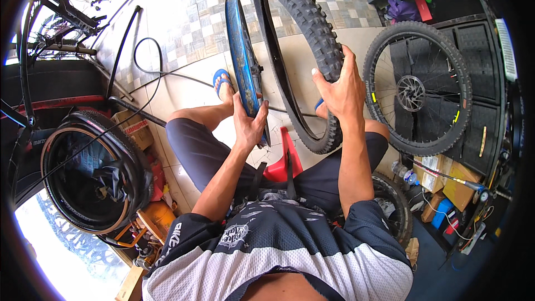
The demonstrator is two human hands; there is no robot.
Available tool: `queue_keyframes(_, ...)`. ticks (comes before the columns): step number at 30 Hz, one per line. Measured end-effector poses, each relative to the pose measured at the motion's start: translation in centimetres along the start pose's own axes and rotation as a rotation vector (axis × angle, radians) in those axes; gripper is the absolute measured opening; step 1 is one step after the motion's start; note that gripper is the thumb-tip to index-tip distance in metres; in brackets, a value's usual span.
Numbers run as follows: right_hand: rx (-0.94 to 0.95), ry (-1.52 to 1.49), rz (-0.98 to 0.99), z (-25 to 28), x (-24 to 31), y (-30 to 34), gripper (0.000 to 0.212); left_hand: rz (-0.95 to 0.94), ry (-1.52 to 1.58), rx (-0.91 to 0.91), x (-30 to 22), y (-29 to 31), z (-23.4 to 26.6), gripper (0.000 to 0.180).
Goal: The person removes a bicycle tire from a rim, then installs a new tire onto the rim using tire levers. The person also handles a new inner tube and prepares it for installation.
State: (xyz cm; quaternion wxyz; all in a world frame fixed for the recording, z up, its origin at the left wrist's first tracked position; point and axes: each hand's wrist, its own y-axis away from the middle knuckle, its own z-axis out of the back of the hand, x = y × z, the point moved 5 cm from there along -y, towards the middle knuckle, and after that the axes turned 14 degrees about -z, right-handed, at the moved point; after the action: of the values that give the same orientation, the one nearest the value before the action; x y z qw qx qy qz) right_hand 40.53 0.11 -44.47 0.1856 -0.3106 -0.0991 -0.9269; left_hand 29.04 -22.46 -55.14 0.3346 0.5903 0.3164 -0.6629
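L hand [251, 121] grip pinches blue rim [241, 50]; R hand [341, 92] grip clamped on knobby tyre [308, 11], R of rim. Whl w/ disc rotor [411, 92] further R.

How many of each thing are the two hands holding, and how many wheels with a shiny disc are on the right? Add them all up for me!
Blue rim, in the left hand: 1
Black knobby tyre, in the right hand: 1
Wheel with a shiny disc: 1
Total: 3
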Motion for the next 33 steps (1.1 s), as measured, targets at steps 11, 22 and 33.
queue_keyframes(11,-0.016,-0.019,0.003,0.1,-0.6,0.4,0.078,-0.054,0.386,0.018,1.2,-0.7,0.6,0.052)
queue_keyframes(22,0.014,0.004,-0.001,0.5,-1.0,0.4,0.081,-0.096,0.153,0.014,-1.1,-9.2,1.5,0.039)
queue_keyframes(33,0.001,0.001,-0.004,1.0,-1.2,0.7,0.080,-0.192,-0.001,-0.025,-2.8,-18.4,1.9,0.071)
